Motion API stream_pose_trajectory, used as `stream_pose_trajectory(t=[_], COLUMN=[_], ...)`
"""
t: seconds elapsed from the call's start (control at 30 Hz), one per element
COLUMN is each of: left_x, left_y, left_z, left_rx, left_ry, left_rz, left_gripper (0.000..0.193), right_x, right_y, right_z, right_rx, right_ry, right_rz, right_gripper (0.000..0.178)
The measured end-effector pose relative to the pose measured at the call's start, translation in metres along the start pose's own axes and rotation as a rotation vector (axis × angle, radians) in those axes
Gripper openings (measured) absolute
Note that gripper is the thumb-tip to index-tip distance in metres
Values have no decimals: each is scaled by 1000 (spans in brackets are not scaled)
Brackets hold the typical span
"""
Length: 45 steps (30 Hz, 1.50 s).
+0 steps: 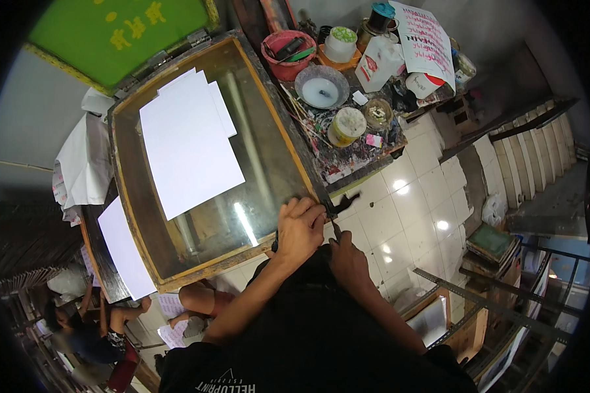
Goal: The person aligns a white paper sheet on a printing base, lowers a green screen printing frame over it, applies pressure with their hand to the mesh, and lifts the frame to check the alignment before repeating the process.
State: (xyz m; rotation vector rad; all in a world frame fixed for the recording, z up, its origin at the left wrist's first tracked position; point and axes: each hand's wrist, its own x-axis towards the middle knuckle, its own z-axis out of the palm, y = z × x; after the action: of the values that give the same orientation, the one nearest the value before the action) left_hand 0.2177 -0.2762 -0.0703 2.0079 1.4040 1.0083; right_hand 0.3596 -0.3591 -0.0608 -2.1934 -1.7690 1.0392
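Inspecting the near corner of the work table, both hands are found gathered over a black cloth-like piece point(311, 262) held close in front of the person's body. The left hand point(299, 229) lies on top with fingers curled and pressed together, knuckles toward the wooden-framed glass table point(278, 124), gripping the upper edge of the black piece just beside the frame's near right corner. The right hand point(347, 259) sits lower and to the right, touching the same black piece; its fingers are bunched, and a thin dark strip point(335, 226) rises from between them toward the frame corner, though whether it is pinched or merely passing through cannot be told. The strip's long axis runs roughly away from the body, toward the corner. The left hand is the nearer of the two to the frame; the right is nearer the strip's lower end. On the glass lie white paper sheets point(190, 144), well apart from both hands. Beyond the frame's right edge stands a paint-stained bench point(357, 154) bearing a yellow-lidded tub point(345, 126), a grey bowl point(321, 86) and a red basin point(288, 54), none within reach of either hand as positioned.
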Motion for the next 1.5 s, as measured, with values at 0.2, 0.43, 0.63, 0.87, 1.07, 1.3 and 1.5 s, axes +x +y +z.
stream_pose_trajectory(t=[0.2,0.43,0.63,0.87,1.07,1.3,1.5], left_x=[1,2,-2,5,3,2,-1], left_y=[-7,-1,-6,-7,-4,-2,6], left_z=[-2,-1,-2,-8,-1,0,-9], left_rx=[3,-9,-35,-39,-44,-74,69], left_ry=[-44,-59,-82,-177,-131,-106,-111], left_rz=[68,2,5,71,10,-29,198], left_gripper=[10,8,9,9,10,12,17], right_x=[6,-9,-11,-22,-19,-20,-15], right_y=[-6,6,-7,-6,-4,-4,3], right_z=[3,20,21,14,6,2,10], right_rx=[87,76,131,178,189,233,213], right_ry=[1,-1,39,78,60,83,92], right_rz=[17,71,114,98,105,80,28], right_gripper=[28,35,40,33,40,39,42])
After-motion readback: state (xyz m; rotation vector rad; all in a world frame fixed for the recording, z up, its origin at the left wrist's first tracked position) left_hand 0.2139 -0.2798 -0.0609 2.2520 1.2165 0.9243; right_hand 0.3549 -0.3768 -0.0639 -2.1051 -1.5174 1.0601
